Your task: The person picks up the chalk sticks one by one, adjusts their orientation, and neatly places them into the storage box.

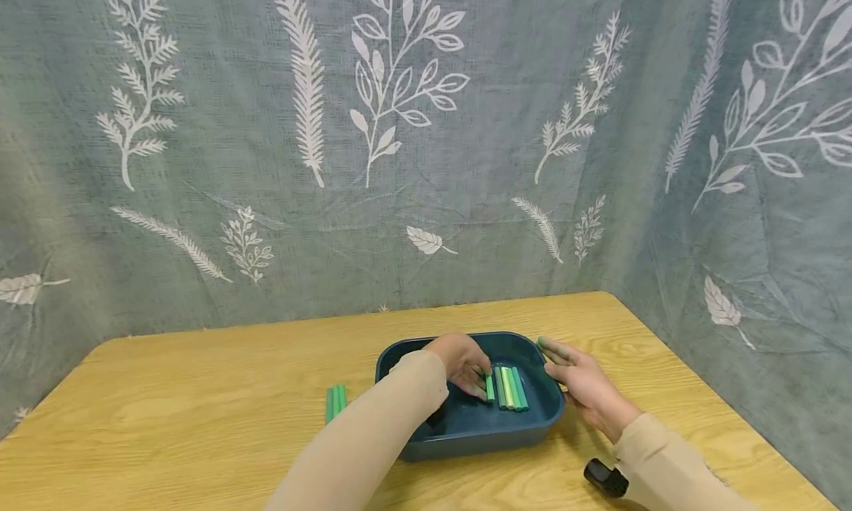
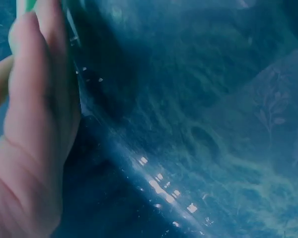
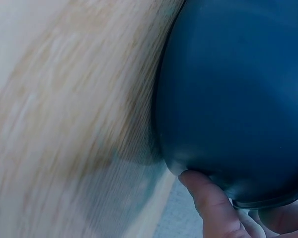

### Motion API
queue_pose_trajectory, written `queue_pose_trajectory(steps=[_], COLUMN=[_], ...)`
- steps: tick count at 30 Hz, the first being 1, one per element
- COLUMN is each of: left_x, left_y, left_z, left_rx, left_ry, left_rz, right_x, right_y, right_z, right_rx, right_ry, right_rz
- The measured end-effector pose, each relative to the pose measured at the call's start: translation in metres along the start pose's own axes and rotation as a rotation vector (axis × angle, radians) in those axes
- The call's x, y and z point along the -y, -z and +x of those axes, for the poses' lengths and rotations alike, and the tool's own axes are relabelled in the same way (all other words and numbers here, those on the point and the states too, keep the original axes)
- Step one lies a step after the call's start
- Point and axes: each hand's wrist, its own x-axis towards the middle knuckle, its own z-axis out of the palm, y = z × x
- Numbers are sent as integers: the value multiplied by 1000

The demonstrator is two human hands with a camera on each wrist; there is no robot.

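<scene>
Reaching down into a dark blue tub (image 1: 459, 443), my left hand (image 1: 466, 363) pinches a short green stick (image 1: 489, 389) between thumb and fingertips. The left wrist view shows the end of the green stick (image 2: 26, 6) at the fingertips. Several green and yellow-green sticks (image 1: 511, 389) lie side by side on the tub floor, just right of that hand. My right hand (image 1: 586, 381) rests against the tub's right end, its fingers extended at the rim. In the right wrist view, a fingertip (image 3: 191, 181) touches the tub's outer wall (image 3: 228, 99).
Left of the tub, more green sticks (image 1: 336, 401) lie on the wooden table (image 1: 200, 407), partly behind my left sleeve. A small black object (image 1: 606, 478) is by my right wrist. A grey-green leaf-patterned cloth (image 1: 333, 259) hangs behind the table and along its right side.
</scene>
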Motion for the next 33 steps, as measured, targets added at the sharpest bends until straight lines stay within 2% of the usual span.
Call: queue_pose_trajectory(steps=[3,5,10,12,18,19,22,28,33], left_x=[1,1,2,2,-1,-1,2,16,25], left_y=[-9,-7,-9,-10,-3,-1,9,34,56], left_z=[7,5,1,-2,-17,-22,-36,-59,-78], left_rx=[13,15,73,99,160,157,148,121,85], left_ry=[13,0,-3,2,0,-14,-72,-211,-307], left_rz=[-12,-23,-35,-38,40,65,54,52,-27], right_x=[-4,-3,-2,-2,-4,-4,-5,-5,-3], right_y=[6,4,4,5,4,3,1,-4,-3], right_z=[-3,-1,-3,-3,0,0,0,-3,-4], right_rx=[-4,-2,-6,-1,6,6,4,-2,2], right_ry=[-10,-1,-6,-3,4,6,14,18,22], right_rz=[4,8,2,0,4,1,-8,-21,-20])
